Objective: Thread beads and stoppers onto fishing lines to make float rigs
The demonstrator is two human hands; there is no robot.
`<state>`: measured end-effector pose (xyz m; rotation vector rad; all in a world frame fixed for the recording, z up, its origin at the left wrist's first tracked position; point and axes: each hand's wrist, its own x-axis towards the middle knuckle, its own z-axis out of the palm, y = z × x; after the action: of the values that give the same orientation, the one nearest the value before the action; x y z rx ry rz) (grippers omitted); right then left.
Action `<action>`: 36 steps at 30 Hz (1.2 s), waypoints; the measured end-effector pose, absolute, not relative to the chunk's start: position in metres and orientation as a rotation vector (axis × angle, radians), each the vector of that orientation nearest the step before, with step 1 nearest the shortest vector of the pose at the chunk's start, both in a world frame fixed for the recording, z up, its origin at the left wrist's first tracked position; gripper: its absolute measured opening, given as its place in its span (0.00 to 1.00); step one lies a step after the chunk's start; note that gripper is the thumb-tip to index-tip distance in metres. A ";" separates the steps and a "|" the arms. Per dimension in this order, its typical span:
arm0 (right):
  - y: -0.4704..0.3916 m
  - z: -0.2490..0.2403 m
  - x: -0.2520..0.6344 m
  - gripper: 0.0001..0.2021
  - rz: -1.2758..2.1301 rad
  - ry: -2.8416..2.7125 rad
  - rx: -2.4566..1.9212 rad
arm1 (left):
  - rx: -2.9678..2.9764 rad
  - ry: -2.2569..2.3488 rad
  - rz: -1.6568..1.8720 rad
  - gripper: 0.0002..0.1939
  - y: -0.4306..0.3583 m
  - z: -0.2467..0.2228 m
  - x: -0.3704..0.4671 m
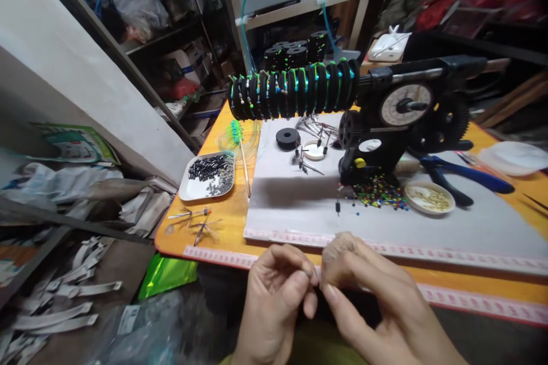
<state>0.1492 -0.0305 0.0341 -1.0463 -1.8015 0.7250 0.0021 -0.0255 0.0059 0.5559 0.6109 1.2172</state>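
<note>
In front of the table's edge, my left hand (280, 299) is closed in a pinch, thumb against fingertips. My right hand (377, 293) comes close beside it, thumb and index finger also pinched together. Whatever lies between the fingers is too small or hidden to make out. A tan covering (340, 244) shows on one finger of the right hand. Just beyond the hands, a small black piece on a thin wire (338, 207) lies on the grey board (291, 214). Scattered coloured beads (381, 194) lie farther back on that board.
A black cranked machine (405, 105) holds a row of black rings (295, 91) above the board. Left stands a white tray (185, 188) of small black and grey pieces. A dish (429, 211) of gold bits and blue-handled pliers (475, 174) are at right.
</note>
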 end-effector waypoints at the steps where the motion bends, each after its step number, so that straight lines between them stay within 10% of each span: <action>1: -0.032 0.034 0.149 0.09 0.738 -1.773 -1.042 | 0.532 0.604 1.196 0.06 -0.027 0.009 0.003; 36: -0.033 0.039 0.152 0.07 0.827 -1.824 -1.027 | 1.135 0.844 1.474 0.18 -0.039 0.008 -0.002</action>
<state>0.1521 -0.0327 0.0392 -1.0267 -1.8245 0.8269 -0.0025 -0.0386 0.0078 1.1350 0.8439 1.4745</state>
